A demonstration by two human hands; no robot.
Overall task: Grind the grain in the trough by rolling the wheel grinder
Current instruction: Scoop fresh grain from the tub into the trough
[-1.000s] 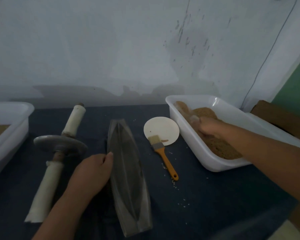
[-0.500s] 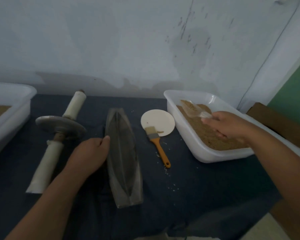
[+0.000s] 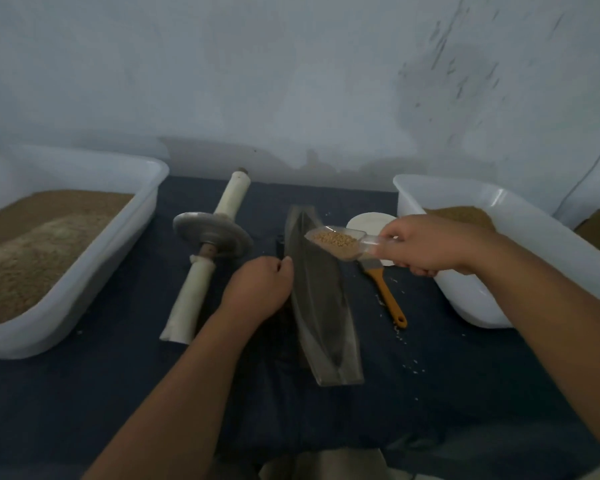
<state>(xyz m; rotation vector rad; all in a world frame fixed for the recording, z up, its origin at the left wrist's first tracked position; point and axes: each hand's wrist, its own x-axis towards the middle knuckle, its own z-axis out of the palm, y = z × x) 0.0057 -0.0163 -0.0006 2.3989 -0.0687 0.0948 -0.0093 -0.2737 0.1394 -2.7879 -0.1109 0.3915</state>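
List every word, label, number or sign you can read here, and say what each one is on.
None: no readable text shows on the left tub, right tub, scoop, trough, wheel grinder, brush or wall, which bears only stains and scratches.

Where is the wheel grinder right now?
Head view, left of centre: the wheel grinder lies untouched on the dark cloth, between the left white tub and the trough, just left of the left hand.
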